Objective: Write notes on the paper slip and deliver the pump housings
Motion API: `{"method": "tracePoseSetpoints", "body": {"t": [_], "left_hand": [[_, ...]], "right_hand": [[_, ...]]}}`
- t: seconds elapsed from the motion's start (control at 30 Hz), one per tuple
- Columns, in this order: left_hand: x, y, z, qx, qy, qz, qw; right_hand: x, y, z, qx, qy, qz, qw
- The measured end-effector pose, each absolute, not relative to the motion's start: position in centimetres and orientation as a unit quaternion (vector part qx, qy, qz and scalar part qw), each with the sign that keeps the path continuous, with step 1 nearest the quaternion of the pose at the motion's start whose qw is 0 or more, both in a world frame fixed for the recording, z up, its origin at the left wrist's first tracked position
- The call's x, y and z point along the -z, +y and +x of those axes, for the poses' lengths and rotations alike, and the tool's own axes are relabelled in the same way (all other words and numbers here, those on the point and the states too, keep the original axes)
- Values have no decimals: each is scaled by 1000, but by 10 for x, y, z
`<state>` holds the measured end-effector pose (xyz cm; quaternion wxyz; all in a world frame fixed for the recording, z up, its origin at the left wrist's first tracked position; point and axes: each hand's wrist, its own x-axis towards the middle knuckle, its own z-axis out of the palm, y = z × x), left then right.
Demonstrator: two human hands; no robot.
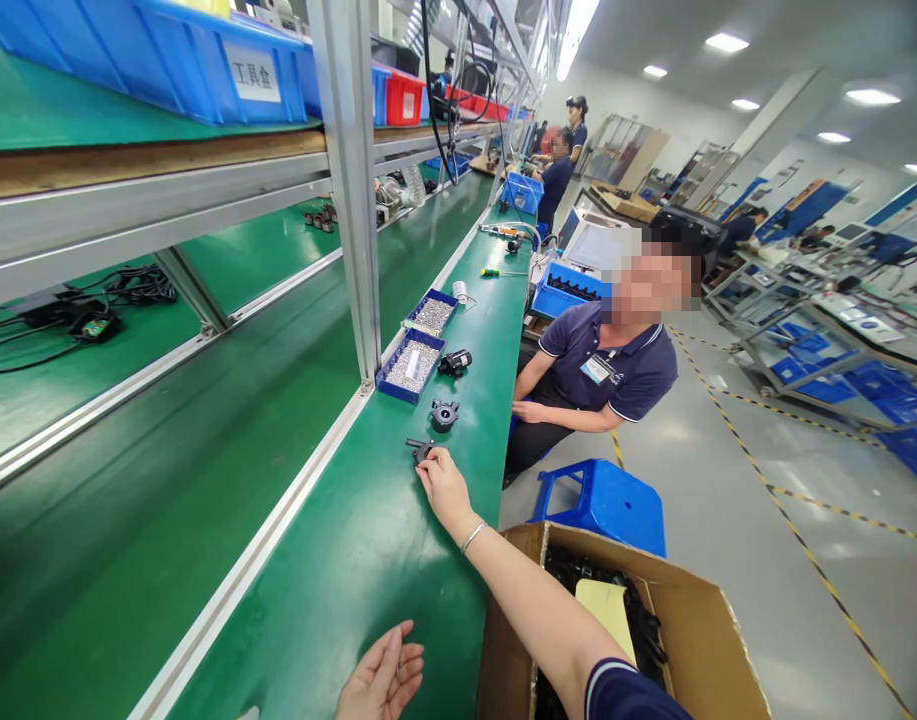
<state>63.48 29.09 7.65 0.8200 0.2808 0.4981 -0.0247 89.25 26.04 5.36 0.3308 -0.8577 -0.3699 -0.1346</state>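
My right hand, with a bracelet at its wrist, reaches out over the green bench. Its fingers are closed on a small black plastic part, mostly hidden by them; a thin stem sticks out to the left. Just beyond lies a round black housing with a hole in its middle. Farther off is a black cylindrical part on its side, beside a blue tray of small metal pieces. My left hand hovers near the bottom edge, fingers loosely apart, holding nothing.
A cardboard box of black parts stands right of the bench, before a blue stool. A seated co-worker is at the bench's right edge. A second small tray and a screwdriver lie farther along. A metal post rises at left.
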Motion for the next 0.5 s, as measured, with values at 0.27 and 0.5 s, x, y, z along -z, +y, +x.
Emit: {"method": "tracePoseSetpoints", "body": {"t": [0.27,0.5], "left_hand": [[-74,291,635,20,511,288,809],[-81,295,638,33,529,284,799]], "right_hand": [[-51,258,889,146,-335,-865,345],[-48,248,888,139,-333,-876,321]]}}
